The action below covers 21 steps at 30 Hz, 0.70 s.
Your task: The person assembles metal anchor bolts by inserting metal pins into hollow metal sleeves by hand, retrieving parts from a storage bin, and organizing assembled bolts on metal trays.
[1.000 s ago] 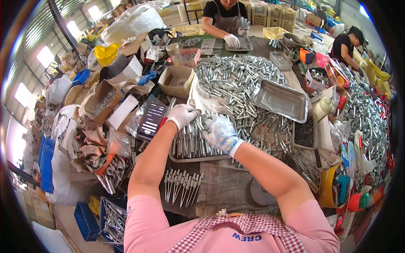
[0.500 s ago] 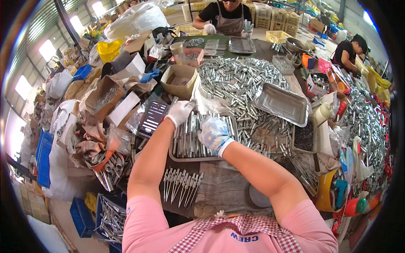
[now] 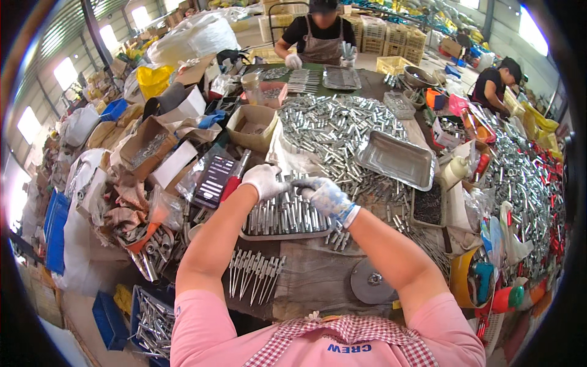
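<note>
My left hand (image 3: 264, 181), in a white glove, is closed above the far left part of a metal tray (image 3: 287, 235). Facing it, my right hand (image 3: 328, 198), in a white glove with blue-grey patches, has its fingers pinched together. The fingertips of both hands nearly meet; whatever small piece they hold is too hidden to name. Silvery metal tubes (image 3: 287, 214) stand packed in rows in the tray beneath. Closer to me, several metal pieces with thin pointed shafts (image 3: 255, 274) lie side by side on the table.
A large heap of metal tubes (image 3: 342, 122) spreads beyond the tray, with an empty metal tray (image 3: 396, 160) on it. A phone (image 3: 215, 181) and cardboard box (image 3: 255, 127) are left. A round grey disc (image 3: 372, 281) lies near right. A co-worker (image 3: 321, 37) sits opposite.
My right hand has lifted off the tubes and moved right, its fingertips now facing my left hand's. My left hand has come slightly nearer. The red piece beside the phone now shows; the view has shifted.
</note>
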Tool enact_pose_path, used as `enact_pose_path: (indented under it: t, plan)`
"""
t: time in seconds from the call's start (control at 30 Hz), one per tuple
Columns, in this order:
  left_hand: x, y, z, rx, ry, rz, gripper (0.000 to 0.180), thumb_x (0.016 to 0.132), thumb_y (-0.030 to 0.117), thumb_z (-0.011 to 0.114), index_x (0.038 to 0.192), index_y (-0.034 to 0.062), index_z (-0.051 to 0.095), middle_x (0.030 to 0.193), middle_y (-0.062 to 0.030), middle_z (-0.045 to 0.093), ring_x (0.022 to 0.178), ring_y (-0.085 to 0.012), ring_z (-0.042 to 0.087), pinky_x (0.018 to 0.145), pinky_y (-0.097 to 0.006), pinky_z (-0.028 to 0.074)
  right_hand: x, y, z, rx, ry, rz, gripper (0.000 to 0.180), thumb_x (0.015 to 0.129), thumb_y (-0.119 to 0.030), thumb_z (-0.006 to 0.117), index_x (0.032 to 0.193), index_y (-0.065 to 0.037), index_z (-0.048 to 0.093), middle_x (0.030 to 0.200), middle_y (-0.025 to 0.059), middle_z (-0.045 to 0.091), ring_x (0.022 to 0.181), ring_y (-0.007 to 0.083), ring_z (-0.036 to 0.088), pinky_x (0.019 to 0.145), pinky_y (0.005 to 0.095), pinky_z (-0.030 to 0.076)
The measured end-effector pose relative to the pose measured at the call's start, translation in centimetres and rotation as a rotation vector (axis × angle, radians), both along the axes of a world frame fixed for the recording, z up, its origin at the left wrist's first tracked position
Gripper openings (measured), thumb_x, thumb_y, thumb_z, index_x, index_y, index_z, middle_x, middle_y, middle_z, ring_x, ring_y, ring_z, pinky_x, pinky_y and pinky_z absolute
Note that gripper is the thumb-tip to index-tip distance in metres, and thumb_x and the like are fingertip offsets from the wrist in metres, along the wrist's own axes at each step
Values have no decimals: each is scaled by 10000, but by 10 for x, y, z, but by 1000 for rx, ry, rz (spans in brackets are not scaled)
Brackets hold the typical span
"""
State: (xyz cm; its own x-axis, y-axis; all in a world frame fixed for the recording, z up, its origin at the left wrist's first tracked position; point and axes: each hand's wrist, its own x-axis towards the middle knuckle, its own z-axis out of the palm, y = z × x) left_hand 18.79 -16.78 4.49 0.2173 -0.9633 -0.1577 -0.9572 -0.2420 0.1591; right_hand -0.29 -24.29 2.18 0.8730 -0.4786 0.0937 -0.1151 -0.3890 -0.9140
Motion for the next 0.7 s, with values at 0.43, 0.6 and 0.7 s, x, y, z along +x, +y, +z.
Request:
enact_pose_path:
  t: [0.43, 0.6, 0.7]
  plan:
    - [-12, -8, 25, 227, -117, -13, 502, 833, 367, 416, 1179, 25, 539, 1265, -238, 481, 1172, -335, 477, 987, -391, 381, -111, -149, -13, -1243, 682, -382, 168, 699, -85, 529, 811, -55, 651, 740, 106, 643, 728, 277, 650, 652, 386, 510]
    - [-6, -73, 53, 91, -285, -347, 410, 832, 366, 438, 1040, 62, 617, 1049, -185, 622, 953, -353, 592, 883, -413, 441, -114, -163, 39, -1267, 362, -726, 122, 734, -138, 549, 777, -51, 622, 742, 126, 628, 707, 284, 630, 636, 379, 498]
    - [-62, -168, 57, -125, 173, -292, 577, 830, 467, 500, 1274, 98, 482, 1205, -237, 513, 1136, -362, 482, 962, -379, 381, -131, -175, 66, -1232, 147, -753, 130, 740, -169, 560, 817, -83, 618, 759, 114, 613, 697, 296, 604, 631, 396, 478]
